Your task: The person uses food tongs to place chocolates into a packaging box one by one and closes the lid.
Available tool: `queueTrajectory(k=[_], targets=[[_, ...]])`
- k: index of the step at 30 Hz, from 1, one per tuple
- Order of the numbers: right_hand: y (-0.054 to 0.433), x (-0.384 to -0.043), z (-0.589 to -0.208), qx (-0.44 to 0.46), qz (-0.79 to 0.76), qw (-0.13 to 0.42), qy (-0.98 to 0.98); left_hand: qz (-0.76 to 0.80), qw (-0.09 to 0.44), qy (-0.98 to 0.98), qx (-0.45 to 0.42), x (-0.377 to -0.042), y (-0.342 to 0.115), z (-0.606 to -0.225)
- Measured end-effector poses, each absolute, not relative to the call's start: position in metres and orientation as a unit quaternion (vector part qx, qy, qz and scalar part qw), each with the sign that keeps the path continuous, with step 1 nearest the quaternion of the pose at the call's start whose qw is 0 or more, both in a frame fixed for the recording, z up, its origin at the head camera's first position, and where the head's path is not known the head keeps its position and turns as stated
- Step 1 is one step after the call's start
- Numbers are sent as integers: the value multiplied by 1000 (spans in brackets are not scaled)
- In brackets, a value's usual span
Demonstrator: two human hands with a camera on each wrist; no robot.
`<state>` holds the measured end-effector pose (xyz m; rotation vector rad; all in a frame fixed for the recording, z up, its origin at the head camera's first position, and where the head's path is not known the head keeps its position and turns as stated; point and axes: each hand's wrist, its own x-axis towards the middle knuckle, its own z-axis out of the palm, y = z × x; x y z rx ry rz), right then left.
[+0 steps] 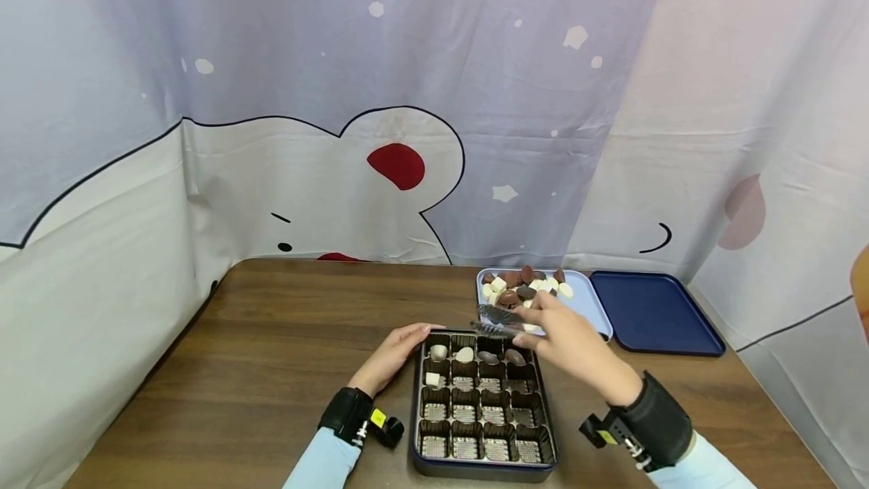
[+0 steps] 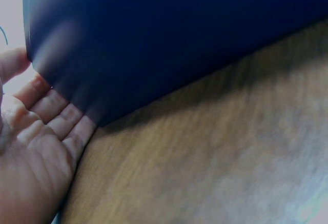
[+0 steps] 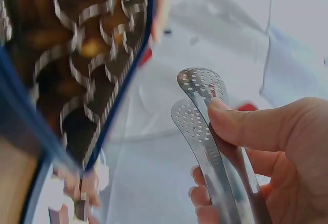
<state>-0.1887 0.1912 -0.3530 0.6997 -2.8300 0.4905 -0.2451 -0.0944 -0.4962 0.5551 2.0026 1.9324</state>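
My right hand [image 1: 560, 334] pinches metal tongs [image 3: 205, 137] with perforated ends. In the right wrist view the two ends stand slightly apart with nothing between them. The tongs hover over the far edge of a dark blue box [image 1: 483, 468] fitted with a black divided insert. Its farthest row holds a white round chocolate [image 1: 438, 352], a white oval one [image 1: 465, 355], a dark one [image 1: 487, 357] and a brown one [image 1: 514, 357]. A white square chocolate [image 1: 432, 379] sits in the second row's left compartment. My left hand [image 1: 390, 361] touches the box's far left corner, fingers extended along its side.
Just beyond the box at right lies a light blue tray [image 1: 597, 315] with several brown, dark and white chocolates [image 1: 526, 275]. Beside it is a dark blue lid-like tray [image 1: 655, 312]. The wooden table [image 1: 305, 338] ends at a patterned curtain [image 1: 305, 187].
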Motion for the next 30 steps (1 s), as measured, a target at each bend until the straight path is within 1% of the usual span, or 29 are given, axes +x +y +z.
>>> queueTrajectory(k=[4, 7, 11, 15, 21, 30], targets=[[215, -198, -347, 198, 166, 83, -962, 671, 152, 701, 190, -244, -94, -495], [230, -202, -348, 166, 168, 64, -970, 668, 150, 704, 189, -244, -95, -495], [247, -210, -362, 132, 160, 40, -978, 667, 147, 704, 193, -244, -95, -496], [260, -216, -383, 117, 142, 26, -983, 669, 148, 702, 197, -244, -94, -496], [270, -224, -406, 99, 138, 17, -985, 668, 151, 703, 192, -244, -94, -496], [267, -232, -415, 99, 144, 16, -984, 672, 150, 700, 188, -244, -93, -494]])
